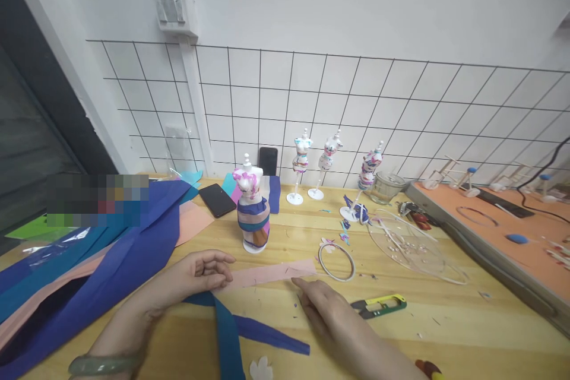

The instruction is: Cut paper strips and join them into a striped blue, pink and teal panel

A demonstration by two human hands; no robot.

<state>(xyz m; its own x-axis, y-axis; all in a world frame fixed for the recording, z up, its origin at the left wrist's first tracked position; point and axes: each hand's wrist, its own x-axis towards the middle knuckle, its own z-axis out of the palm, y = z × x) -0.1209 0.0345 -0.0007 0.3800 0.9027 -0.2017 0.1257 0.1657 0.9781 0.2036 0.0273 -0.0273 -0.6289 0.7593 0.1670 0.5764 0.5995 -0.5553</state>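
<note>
Pink strip [276, 273] on the tabletop [445, 320] between left hand [200, 273] and right hand [327, 309]

At the left hand, fingers curled, thumb below, all close over the strip's left end; whether pinched on it or merely resting there, impossible to tell. At the right hand, index finger extended, tip at the strip's near edge, close to the right end; other fingers folded under and partly hidden, so impossible to tell whether closed on anything. Around the left wrist, a pale green bangle [104, 364].

Just beyond the left fingertips, upright, a white dress form [249, 181] banded in blue, pink and teal below the chest. Just below the left hand, a teal strip [227, 332]; between the two hands on the near side, a dark blue strip [271, 332]. Just beyond the strip's right end, a ring [353, 262]. Right of the right hand, yellow-and-green snips [383, 307], lying flat. Farther beyond the right hand, three smaller dress forms [301, 157] on stands. Left of the left hand, large blue sheeting [151, 225]; beyond that hand, a black phone [217, 200], lying flat.
</note>
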